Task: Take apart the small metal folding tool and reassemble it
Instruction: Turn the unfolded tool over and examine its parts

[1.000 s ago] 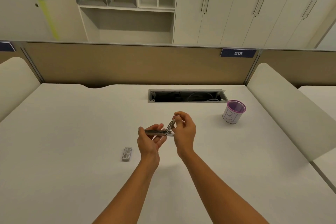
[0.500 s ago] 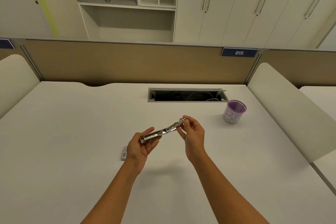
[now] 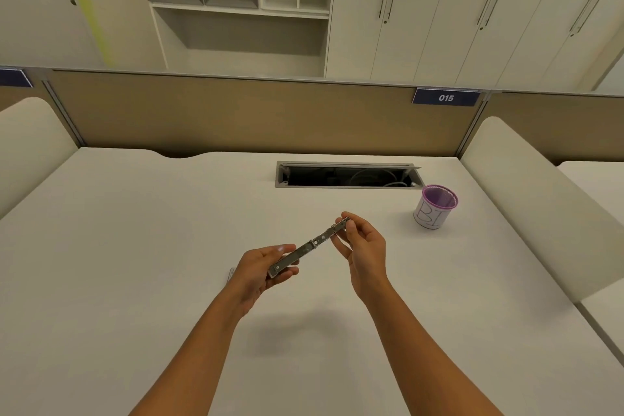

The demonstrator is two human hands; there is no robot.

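A small, flat, silver metal folding tool (image 3: 310,246) is held unfolded into one long straight bar above the smooth white table (image 3: 118,280), slanting up from lower left to upper right. Small round rivets are seen along its brushed face, with a hinge joint near the middle. Its lower, wider end is gripped by the left hand (image 3: 261,268), palm turned up, fingers curled beneath and thumb laid along the edge. Its upper, narrower end is pinched by the fingertips of the right hand (image 3: 363,246), wrist bent, thumb on top. Both forearms are bare and extended forward. A white cylindrical cup with a purple rim (image 3: 435,207) is set upright on the table well to the right, near a rectangular grey-framed cable slot (image 3: 347,175).
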